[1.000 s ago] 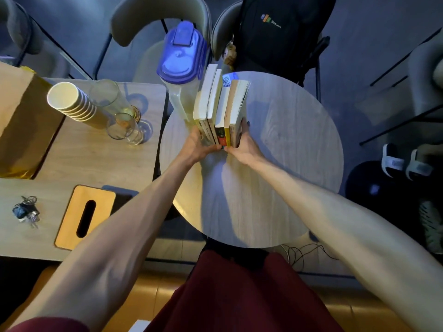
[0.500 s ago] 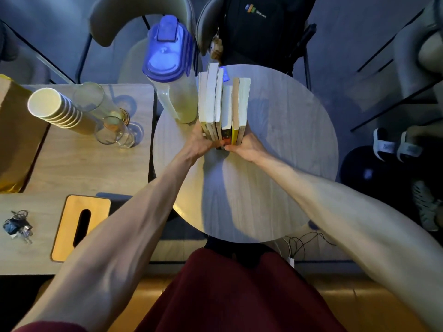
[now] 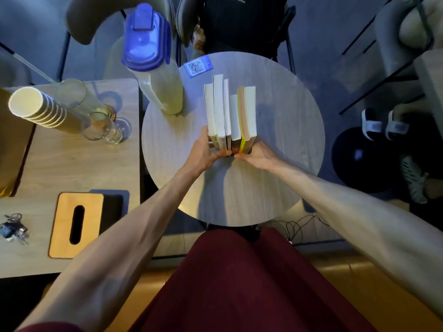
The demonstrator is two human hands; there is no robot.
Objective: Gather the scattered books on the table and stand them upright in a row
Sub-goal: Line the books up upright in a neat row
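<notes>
Both hands, left hand (image 3: 203, 152) and right hand (image 3: 257, 155), clamp the upright books (image 3: 229, 113) at frame centre; letting go unevenly could topple them toward the pitcher (image 3: 155, 68).

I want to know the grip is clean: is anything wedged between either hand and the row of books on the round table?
Nothing visible. The left hand presses the left side of the row of books and the right hand its right side, both directly on the covers. The pitcher stands apart, to the left.
</notes>
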